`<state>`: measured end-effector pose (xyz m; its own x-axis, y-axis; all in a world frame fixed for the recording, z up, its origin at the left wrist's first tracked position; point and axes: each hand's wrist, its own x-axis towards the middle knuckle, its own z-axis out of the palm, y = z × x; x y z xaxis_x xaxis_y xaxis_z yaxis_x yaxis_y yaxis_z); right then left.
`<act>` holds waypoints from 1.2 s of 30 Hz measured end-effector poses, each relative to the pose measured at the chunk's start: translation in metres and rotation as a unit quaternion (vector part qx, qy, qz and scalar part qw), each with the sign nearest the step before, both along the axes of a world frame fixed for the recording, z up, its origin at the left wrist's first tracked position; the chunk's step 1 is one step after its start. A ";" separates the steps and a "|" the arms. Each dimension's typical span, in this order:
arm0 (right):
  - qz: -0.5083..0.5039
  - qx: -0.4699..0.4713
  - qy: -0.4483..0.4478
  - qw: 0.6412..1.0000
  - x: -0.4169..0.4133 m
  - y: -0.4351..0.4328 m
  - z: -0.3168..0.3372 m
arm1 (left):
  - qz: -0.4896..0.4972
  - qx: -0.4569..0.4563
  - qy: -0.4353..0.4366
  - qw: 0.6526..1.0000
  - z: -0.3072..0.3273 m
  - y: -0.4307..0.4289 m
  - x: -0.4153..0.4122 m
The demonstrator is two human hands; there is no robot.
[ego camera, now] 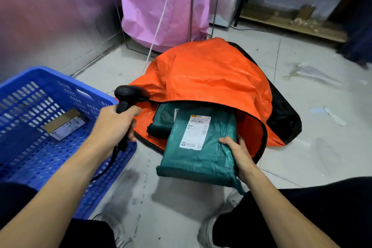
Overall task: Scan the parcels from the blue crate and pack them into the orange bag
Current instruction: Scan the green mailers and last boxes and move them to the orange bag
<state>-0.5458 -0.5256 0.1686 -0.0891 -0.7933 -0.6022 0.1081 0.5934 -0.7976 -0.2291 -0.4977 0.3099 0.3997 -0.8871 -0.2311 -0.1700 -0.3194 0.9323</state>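
My right hand grips the near right corner of a green parcel with a white label, its far end lying in the mouth of the orange bag on the floor. Another green parcel lies deeper inside the bag. My left hand holds a black corded barcode scanner upright over the crate's right rim, beside the bag's opening. The blue crate stands at the left with one small brown parcel on its bottom.
A pink bag on a metal frame stands behind the orange bag. A low wooden shelf runs along the back right. Plastic scraps lie on the tiled floor at the right. My knees and a white shoe fill the bottom edge.
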 end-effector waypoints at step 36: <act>0.181 0.105 0.150 0.966 0.129 -0.079 0.004 | 0.048 -0.062 0.115 0.990 0.044 0.002 0.042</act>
